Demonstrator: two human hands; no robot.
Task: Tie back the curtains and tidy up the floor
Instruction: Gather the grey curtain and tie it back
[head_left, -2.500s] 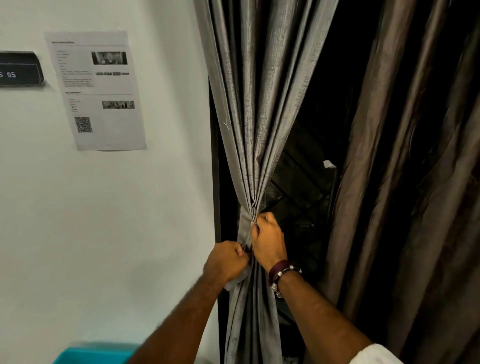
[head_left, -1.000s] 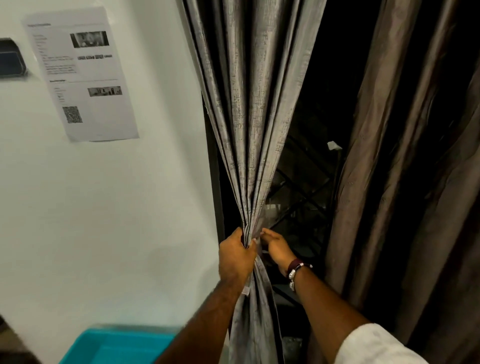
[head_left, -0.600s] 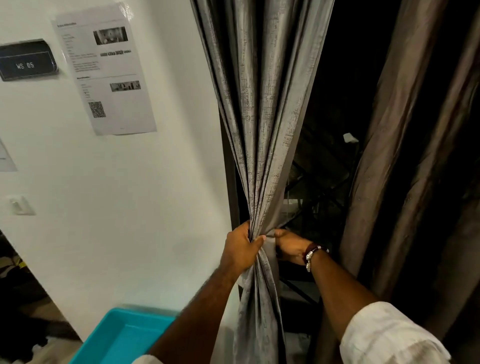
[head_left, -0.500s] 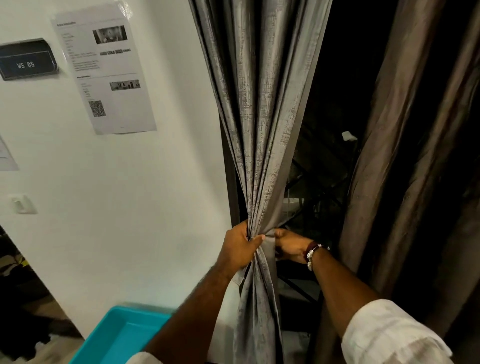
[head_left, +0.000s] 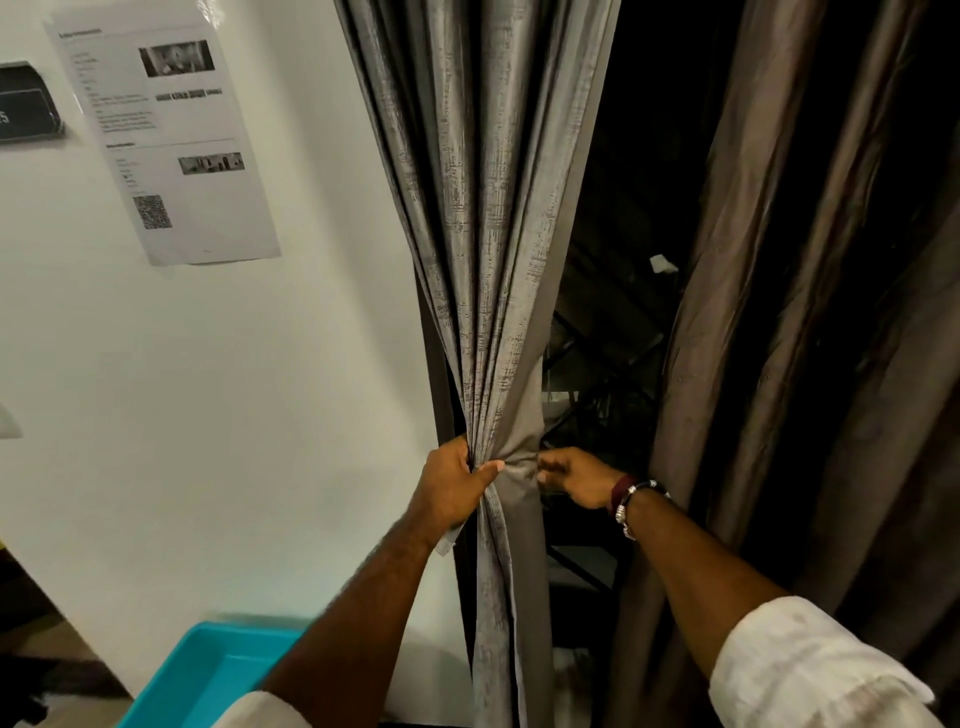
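The left hand (head_left: 457, 486) still grips the gathered grey curtain (head_left: 488, 218) at its narrow waist, and the curtain hangs bunched directly above and below this fist. Just to its right, the right hand (head_left: 574, 475) has moved from the front to the far side of the bundle and now pinches the fabric band there. This suggests the tie is being wrapped, not yet fastened.

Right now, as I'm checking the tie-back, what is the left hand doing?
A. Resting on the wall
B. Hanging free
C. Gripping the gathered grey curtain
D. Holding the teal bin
C: the left hand wraps its fingers round the grey curtain at its pinched waist.
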